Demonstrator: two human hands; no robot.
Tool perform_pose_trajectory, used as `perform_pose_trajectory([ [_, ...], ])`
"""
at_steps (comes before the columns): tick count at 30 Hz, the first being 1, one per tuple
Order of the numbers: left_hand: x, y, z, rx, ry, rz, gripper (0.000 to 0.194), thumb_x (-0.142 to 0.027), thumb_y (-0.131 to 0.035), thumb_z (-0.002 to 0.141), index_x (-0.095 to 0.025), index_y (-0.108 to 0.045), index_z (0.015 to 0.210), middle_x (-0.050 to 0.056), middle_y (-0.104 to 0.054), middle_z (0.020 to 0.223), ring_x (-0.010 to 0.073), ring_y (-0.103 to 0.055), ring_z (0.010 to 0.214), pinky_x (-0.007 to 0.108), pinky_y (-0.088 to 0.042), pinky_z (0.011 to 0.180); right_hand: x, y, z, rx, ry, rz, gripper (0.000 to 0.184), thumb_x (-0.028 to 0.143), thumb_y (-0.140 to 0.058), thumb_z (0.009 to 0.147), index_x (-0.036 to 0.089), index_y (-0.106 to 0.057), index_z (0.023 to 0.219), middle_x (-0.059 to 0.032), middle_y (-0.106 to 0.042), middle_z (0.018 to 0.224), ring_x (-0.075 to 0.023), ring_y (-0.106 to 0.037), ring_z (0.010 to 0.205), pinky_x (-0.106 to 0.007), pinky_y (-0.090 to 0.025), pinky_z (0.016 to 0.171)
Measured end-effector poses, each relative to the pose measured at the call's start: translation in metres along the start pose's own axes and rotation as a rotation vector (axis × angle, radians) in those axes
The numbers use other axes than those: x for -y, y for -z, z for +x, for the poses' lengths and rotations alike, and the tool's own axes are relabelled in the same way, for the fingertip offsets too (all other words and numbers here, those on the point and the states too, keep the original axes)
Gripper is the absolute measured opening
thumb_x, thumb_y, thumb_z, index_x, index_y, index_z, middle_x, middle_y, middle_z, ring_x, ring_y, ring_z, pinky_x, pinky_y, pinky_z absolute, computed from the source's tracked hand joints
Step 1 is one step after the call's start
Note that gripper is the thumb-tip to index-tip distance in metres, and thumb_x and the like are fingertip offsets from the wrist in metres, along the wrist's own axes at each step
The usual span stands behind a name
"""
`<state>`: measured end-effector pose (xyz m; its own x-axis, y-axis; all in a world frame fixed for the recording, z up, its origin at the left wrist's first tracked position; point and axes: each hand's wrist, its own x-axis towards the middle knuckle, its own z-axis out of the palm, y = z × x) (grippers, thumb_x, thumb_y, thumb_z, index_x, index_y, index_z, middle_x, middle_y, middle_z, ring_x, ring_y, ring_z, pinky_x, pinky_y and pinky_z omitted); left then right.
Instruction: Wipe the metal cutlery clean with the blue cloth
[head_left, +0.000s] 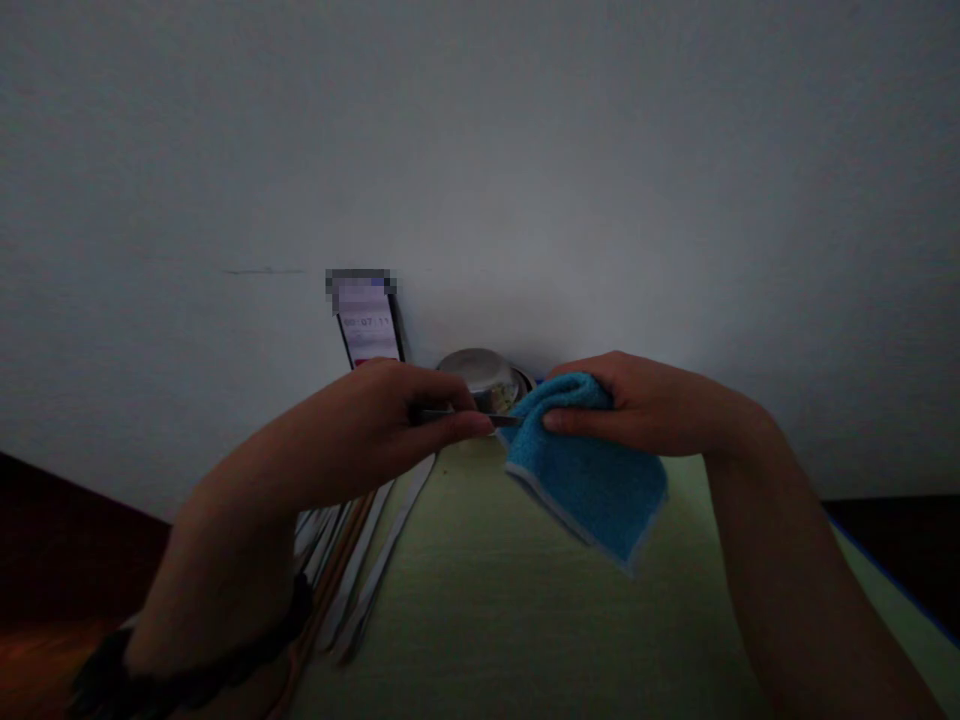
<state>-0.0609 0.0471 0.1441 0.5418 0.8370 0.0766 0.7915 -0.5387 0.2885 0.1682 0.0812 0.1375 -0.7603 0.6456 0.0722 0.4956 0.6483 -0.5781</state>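
My left hand [420, 405] is closed around a thin metal utensil [504, 420], pinching it between thumb and fingers. The utensil points to the right, and its far end goes into a fold of a blue cloth [589, 480], so its kind cannot be made out. My right hand [630, 400] grips that cloth, thumb on the near side, around the hidden end. A corner of the cloth hangs down over the table. Both hands are held above the table, in front of a round metal container [476, 368].
Several long utensils [386, 555], some metal and some brown, lie side by side on the pale green table [525, 610], partly behind my left forearm. A phone [369, 325] showing a timer leans against the grey wall [480, 150].
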Motion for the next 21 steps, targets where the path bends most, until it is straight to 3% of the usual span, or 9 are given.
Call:
perform_pose_trajectory([
  [10,-0.0024,0.0026,-0.0018,-0.054,0.025,0.006,0.032,-0.046,-0.047,0.082,-0.019,-0.063,0.078,-0.004,-0.059,0.056,0.0072,-0.05,0.046,0.018,-0.033,0.044,0.0029,-0.0026,0.0039,-0.05,0.031,-0.065,0.023,0.038,-0.05,0.079,0.018,-0.06,0.086,-0.0011,-0.064,0.081,-0.0119,-0.056,0.07,-0.024,-0.039,0.064],
  [21,0.007,0.0013,-0.0009,0.024,0.031,0.003,0.032,-0.047,-0.046,0.082,-0.022,-0.066,0.086,-0.002,-0.062,0.061,0.0088,-0.051,0.05,0.019,-0.034,0.047,-0.0028,-0.0014,0.0048,0.03,0.008,-0.031,0.025,0.038,-0.052,0.078,0.018,-0.061,0.088,-0.0021,-0.065,0.084,-0.0135,-0.057,0.073,-0.024,-0.04,0.065],
])
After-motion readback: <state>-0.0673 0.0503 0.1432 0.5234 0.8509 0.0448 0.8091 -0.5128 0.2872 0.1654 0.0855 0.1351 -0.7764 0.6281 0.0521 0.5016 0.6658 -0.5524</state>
